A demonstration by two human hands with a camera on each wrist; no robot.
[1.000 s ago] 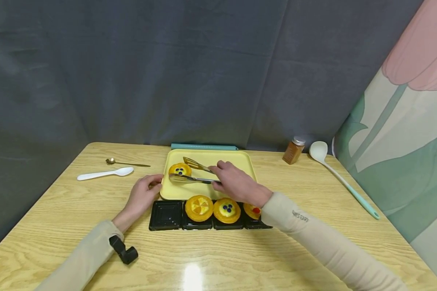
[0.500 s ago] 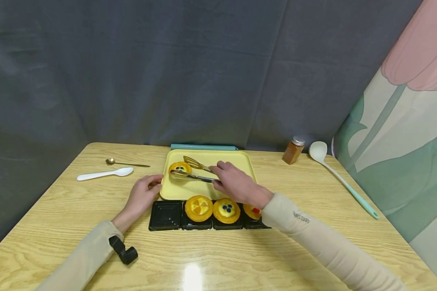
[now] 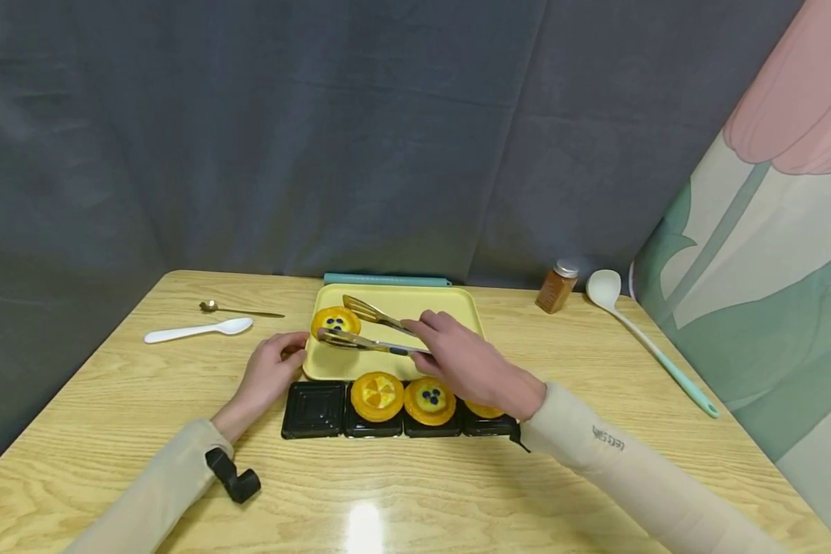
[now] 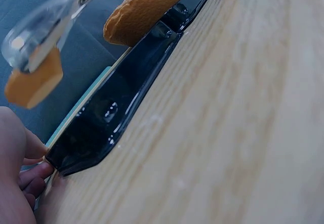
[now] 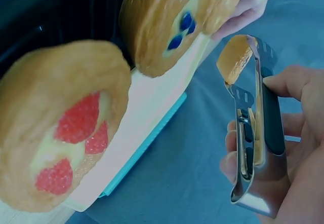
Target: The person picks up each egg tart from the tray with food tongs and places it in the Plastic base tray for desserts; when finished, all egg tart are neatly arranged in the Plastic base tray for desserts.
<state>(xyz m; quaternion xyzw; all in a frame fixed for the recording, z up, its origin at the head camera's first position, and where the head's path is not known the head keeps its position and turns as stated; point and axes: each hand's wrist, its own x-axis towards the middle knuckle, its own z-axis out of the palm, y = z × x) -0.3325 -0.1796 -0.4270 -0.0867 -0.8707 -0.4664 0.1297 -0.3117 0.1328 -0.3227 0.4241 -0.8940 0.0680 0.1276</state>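
Note:
My right hand (image 3: 467, 362) grips metal food tongs (image 5: 253, 143) with dark handle inserts. The tongs reach left over the pale yellow tray (image 3: 415, 365). Their spread tips lie either side of an egg tart (image 3: 335, 323) topped with blueberries; in the right wrist view the tart sits between them. In the left wrist view this tart looks tilted; whether it touches the tray, I cannot tell. At the tray's left edge, my left hand (image 3: 270, 373) pinches the rim with thumb and fingers.
In front of the tray, a black sectioned container (image 3: 314, 410) holds an orange-topped tart (image 3: 377, 396), a blueberry tart (image 3: 429, 400) and a strawberry tart (image 5: 71, 133). White spoon (image 3: 201, 330) and thin metal spoon (image 3: 242, 310) lie left; spice jar (image 3: 557, 287) and ladle (image 3: 658, 350) right.
The right hand has shifted slightly right and nearer while the tongs turned a little. The blueberry tart between the tips has moved slightly left. The left hand has stayed at the tray's edge.

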